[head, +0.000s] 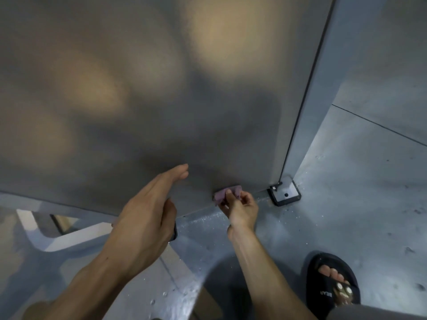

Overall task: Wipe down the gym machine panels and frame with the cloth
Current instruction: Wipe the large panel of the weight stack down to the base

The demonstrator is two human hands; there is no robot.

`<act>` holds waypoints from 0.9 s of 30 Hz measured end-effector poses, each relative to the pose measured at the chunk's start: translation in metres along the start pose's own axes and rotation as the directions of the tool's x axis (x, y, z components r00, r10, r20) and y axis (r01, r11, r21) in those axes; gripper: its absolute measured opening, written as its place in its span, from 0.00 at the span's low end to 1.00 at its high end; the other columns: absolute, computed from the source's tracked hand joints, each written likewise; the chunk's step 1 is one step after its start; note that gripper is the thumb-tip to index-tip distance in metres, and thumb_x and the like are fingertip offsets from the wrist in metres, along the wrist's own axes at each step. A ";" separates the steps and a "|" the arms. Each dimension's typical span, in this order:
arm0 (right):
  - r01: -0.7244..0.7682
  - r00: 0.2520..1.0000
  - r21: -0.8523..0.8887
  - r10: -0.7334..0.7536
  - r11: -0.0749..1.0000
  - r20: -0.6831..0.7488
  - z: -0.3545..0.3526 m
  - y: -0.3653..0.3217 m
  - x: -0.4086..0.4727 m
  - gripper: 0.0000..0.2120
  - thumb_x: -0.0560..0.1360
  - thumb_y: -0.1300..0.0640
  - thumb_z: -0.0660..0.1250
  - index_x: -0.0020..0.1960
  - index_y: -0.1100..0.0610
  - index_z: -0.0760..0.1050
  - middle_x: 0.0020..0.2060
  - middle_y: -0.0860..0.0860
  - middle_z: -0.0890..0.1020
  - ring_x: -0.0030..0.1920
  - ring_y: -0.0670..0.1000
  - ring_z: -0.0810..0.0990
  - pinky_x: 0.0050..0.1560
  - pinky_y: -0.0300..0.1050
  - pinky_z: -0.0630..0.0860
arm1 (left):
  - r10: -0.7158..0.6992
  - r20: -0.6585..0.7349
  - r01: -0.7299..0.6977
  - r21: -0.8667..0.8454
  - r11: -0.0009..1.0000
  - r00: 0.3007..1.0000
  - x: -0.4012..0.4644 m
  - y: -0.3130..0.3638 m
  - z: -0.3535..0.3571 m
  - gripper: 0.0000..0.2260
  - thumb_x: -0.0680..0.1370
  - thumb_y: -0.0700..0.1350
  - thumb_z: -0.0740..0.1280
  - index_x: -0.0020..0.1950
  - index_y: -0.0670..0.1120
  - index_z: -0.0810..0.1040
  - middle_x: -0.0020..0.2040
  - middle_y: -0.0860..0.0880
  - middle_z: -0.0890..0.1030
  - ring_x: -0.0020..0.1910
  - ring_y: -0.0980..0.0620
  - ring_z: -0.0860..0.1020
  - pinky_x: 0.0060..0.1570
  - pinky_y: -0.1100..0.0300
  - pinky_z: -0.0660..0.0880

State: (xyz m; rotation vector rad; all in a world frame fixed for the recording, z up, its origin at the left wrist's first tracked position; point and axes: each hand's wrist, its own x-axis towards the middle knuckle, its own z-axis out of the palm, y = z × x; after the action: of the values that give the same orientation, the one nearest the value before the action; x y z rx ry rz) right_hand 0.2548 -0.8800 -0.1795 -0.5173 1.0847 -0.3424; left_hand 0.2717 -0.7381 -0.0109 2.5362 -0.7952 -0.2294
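Grey panel (pixel 138 88) fills the view — right hand (pixel 242 210) pinches cloth (pixel 223 195) at its bottom edge; left hand (pixel 147 211) flat, fingers straight — frame seemingly remains.

The floor (pixel 346 181) is grey and smooth, speckled with small droplets and dark marks, with a thin seam line running across it toward two o'clock. At about three o'clock from the picture's centre a black-edged metal foot plate (pixel 284 192) with a bolt sits flat on it. At five o'clock a foot in a black slide sandal (pixel 330 282) stands on it.
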 end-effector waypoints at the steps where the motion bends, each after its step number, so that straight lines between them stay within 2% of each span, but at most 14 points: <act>1: 0.003 1.000 0.001 -0.003 1.000 0.004 0.000 -0.001 -0.001 0.11 0.79 0.72 0.67 0.45 0.59 0.71 0.42 0.62 0.77 0.38 0.55 0.78 0.34 0.43 0.82 | -0.002 0.004 0.002 -0.001 1.000 1.000 0.001 0.000 0.000 0.31 0.80 0.32 0.62 0.77 0.60 0.67 0.70 0.65 0.75 0.49 0.56 0.80 0.55 0.68 0.72; 3: 0.047 0.997 0.024 -0.048 0.999 0.055 0.005 -0.010 -0.014 0.07 0.79 0.71 0.67 0.46 0.63 0.72 0.38 0.64 0.79 0.35 0.55 0.79 0.34 0.43 0.82 | -0.002 0.008 0.002 0.014 1.000 1.000 0.001 0.001 0.000 0.31 0.80 0.32 0.62 0.77 0.60 0.67 0.69 0.66 0.75 0.49 0.56 0.80 0.54 0.70 0.71; 5: 0.151 0.975 0.063 -0.159 0.987 0.155 0.014 -0.022 -0.033 0.06 0.79 0.68 0.69 0.48 0.70 0.73 0.38 0.71 0.77 0.38 0.59 0.80 0.39 0.48 0.83 | 0.000 0.016 0.000 0.025 1.000 1.000 0.003 0.001 0.002 0.31 0.80 0.32 0.62 0.77 0.60 0.67 0.70 0.64 0.75 0.49 0.57 0.80 0.53 0.76 0.69; 6: 0.214 0.955 0.073 -0.224 0.974 0.195 0.018 -0.029 -0.043 0.07 0.78 0.67 0.71 0.48 0.70 0.73 0.37 0.70 0.75 0.39 0.58 0.78 0.43 0.49 0.83 | -0.002 0.018 0.001 0.029 1.000 1.000 0.004 0.000 0.003 0.31 0.80 0.32 0.62 0.78 0.59 0.67 0.70 0.62 0.75 0.50 0.57 0.79 0.53 0.78 0.67; 8: 0.293 0.915 0.102 -0.310 0.951 0.259 0.022 -0.039 -0.056 0.05 0.78 0.66 0.72 0.47 0.66 0.76 0.33 0.57 0.75 0.39 0.54 0.76 0.47 0.48 0.82 | 0.000 0.019 -0.001 0.039 0.999 1.000 0.006 0.001 0.006 0.31 0.79 0.32 0.63 0.78 0.58 0.67 0.70 0.61 0.75 0.52 0.59 0.79 0.54 0.79 0.66; 10: 0.399 0.867 0.063 -0.399 0.915 0.298 0.023 -0.044 -0.059 0.04 0.78 0.66 0.72 0.47 0.62 0.77 0.33 0.47 0.78 0.38 0.47 0.77 0.44 0.43 0.80 | 0.012 0.024 -0.013 0.044 0.999 1.000 0.009 0.002 0.008 0.32 0.78 0.31 0.63 0.78 0.57 0.67 0.71 0.61 0.75 0.60 0.63 0.77 0.60 0.78 0.65; 12: 0.506 0.828 -0.030 -0.476 0.862 0.296 0.017 -0.041 -0.053 0.04 0.78 0.65 0.73 0.48 0.62 0.78 0.35 0.47 0.80 0.37 0.44 0.77 0.41 0.39 0.76 | 0.034 0.031 -0.035 0.053 0.998 0.999 0.012 0.003 0.011 0.32 0.78 0.31 0.63 0.78 0.56 0.68 0.72 0.62 0.74 0.66 0.66 0.72 0.64 0.78 0.63; 13: 0.517 0.833 -0.075 -0.482 0.852 0.272 0.013 -0.035 -0.045 0.04 0.78 0.64 0.73 0.48 0.62 0.78 0.36 0.48 0.80 0.37 0.44 0.77 0.41 0.39 0.75 | 0.037 0.036 -0.039 0.054 0.998 0.999 0.013 0.003 0.013 0.33 0.77 0.31 0.63 0.78 0.56 0.68 0.72 0.62 0.74 0.67 0.68 0.71 0.64 0.78 0.61; 17: 0.442 0.896 -0.208 -0.419 0.872 0.149 -0.010 -0.010 -0.003 0.06 0.76 0.66 0.73 0.45 0.58 0.78 0.34 0.47 0.80 0.38 0.48 0.79 0.46 0.58 0.80 | 0.027 0.063 -0.031 0.062 0.998 0.998 0.016 0.008 0.021 0.32 0.79 0.33 0.62 0.78 0.58 0.66 0.73 0.63 0.72 0.64 0.68 0.71 0.63 0.81 0.60; 18: 0.413 0.911 -0.214 -0.393 0.885 0.127 -0.016 -0.006 0.007 0.07 0.76 0.67 0.73 0.44 0.58 0.77 0.33 0.45 0.80 0.37 0.48 0.79 0.45 0.59 0.80 | 0.035 0.078 -0.040 0.066 0.997 0.996 0.016 0.010 0.023 0.31 0.79 0.33 0.62 0.78 0.58 0.66 0.73 0.63 0.72 0.63 0.69 0.70 0.62 0.81 0.60; 21: 0.294 0.955 -0.235 -0.291 0.926 0.049 -0.027 0.003 0.037 0.09 0.76 0.73 0.70 0.43 0.61 0.75 0.27 0.43 0.78 0.33 0.44 0.78 0.41 0.49 0.80 | 0.047 0.101 -0.055 0.078 0.995 0.994 0.017 0.012 0.026 0.30 0.80 0.35 0.61 0.79 0.58 0.65 0.72 0.63 0.72 0.61 0.69 0.69 0.60 0.81 0.61; 24: 0.170 0.973 -0.157 -0.191 0.973 -0.128 -0.035 0.006 0.069 0.15 0.76 0.73 0.70 0.39 0.55 0.74 0.32 0.49 0.77 0.41 0.53 0.77 0.46 0.53 0.77 | 0.034 0.115 -0.045 0.095 0.994 0.993 0.017 0.012 0.027 0.30 0.81 0.37 0.59 0.79 0.61 0.64 0.73 0.63 0.71 0.66 0.65 0.71 0.63 0.75 0.63; 27: 0.069 0.970 -0.065 -0.082 0.995 -0.231 -0.046 0.002 0.098 0.15 0.77 0.73 0.69 0.39 0.57 0.72 0.36 0.55 0.78 0.43 0.56 0.78 0.50 0.55 0.79 | 0.052 0.136 -0.066 0.100 0.993 0.989 0.014 0.011 0.028 0.32 0.80 0.35 0.60 0.80 0.60 0.63 0.73 0.62 0.70 0.69 0.61 0.71 0.65 0.74 0.63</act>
State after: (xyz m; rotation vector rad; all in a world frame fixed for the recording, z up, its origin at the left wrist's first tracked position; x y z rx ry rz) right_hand 0.2560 -0.9388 -0.2704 -0.5806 1.3075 -0.4487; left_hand 0.2693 -0.7647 -0.0304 2.6112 -0.9560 -0.3497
